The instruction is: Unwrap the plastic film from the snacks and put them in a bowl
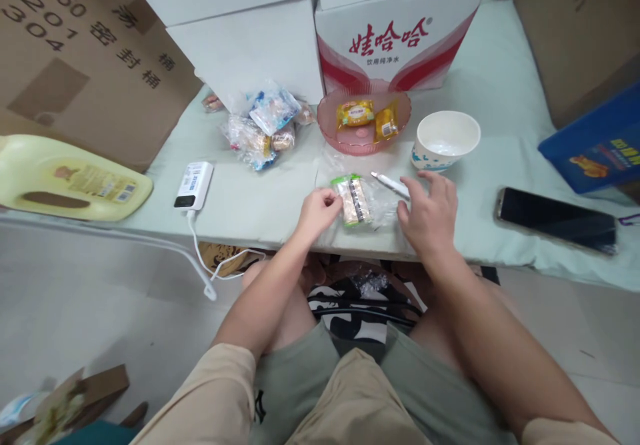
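Observation:
My left hand (318, 210) pinches the left edge of a green-trimmed snack packet (354, 200) that lies on a clear plastic bag (381, 209) near the table's front edge. My right hand (431, 213) hovers just right of the packet with fingers spread and slightly curled, holding nothing. A white pen-like tool (391, 183) lies just beyond its fingertips. Behind them stands a pink bowl (327, 127) with two yellow snack packets (367, 118) in it.
A white paper bowl (445, 139) stands right of the pink one. A heap of wrapped snacks (263, 127) lies at the back left, near a white power bank (194, 184) with its cable. A phone (555, 220), a blue box (595, 142), a yellow jug (65, 178) and cardboard boxes ring the table.

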Demonstrator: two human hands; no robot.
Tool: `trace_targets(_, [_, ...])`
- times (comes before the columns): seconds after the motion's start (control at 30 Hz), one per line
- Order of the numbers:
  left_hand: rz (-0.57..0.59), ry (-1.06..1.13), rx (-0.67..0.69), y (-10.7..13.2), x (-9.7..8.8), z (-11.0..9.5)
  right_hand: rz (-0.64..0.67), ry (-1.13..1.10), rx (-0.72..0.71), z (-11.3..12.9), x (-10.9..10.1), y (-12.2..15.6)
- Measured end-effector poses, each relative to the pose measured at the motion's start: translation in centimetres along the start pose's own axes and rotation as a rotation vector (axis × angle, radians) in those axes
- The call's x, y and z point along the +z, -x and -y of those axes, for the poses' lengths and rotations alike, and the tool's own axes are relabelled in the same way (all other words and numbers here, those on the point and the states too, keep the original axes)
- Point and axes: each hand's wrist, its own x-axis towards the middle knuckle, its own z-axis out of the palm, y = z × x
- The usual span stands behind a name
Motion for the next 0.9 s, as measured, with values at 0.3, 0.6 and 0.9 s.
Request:
trace_targets(0.3, [0.059,0.720,-0.177,-0.3,1.3,-0.5,0.414,-0.259,0.314,1.6,2.4,-2.7])
trace_targets(0.6, [0.208,1.015,-0.298,0.3,0.7,-2.6,0.547,-1.104,0.705,1.4,2.9,-2.6])
trace_targets(0.9, [-0.122,1.061,-0.247,-0.8,-1.3,-2.5,-0.026,-1.318,0.729,-0.9,4.3,-2.3])
